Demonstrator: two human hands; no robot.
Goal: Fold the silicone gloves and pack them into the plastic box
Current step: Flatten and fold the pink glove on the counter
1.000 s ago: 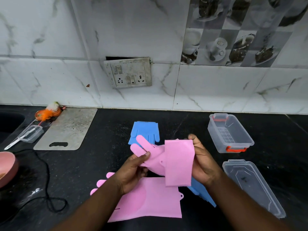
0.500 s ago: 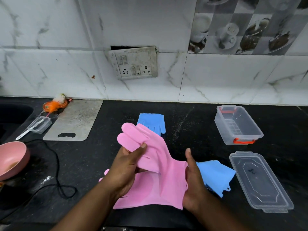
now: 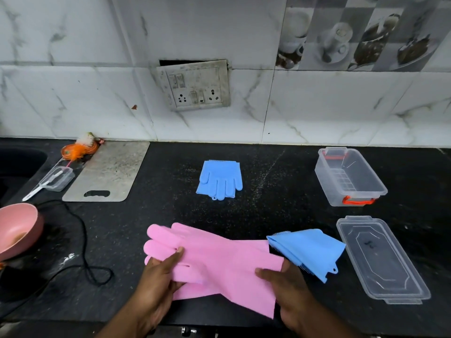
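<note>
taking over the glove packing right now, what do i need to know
The left hand grips the top pink glove at its finger end; the right hand pinches its cuff.
It is held stretched out, unfolded, over the second pink glove.
Done: one blue glove folded, mid-counter.
The other blue glove lies loosely doubled by the right hand.
The plastic box is open and empty, its lid beside it.
Left: fold both pinks, tidy that blue, pack all four.
</note>
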